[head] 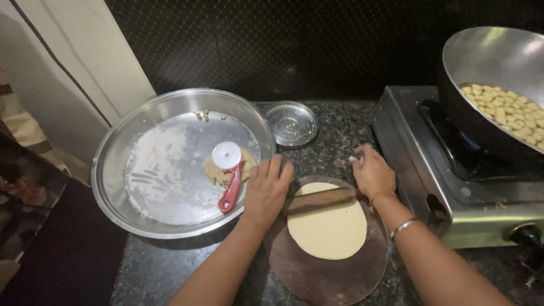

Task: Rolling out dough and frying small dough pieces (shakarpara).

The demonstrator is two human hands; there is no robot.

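Dough (328,226) lay flat on the round board (317,277), my left hand (265,191) and right hand (371,173) pressing open-palmed on the rolling pin (320,200); uneven pressure could, I judged, tear it.

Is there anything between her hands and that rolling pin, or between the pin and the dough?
Nothing visible. The left hand and right hand press directly on the rolling pin, which lies straight on the flattened dough on the round board.
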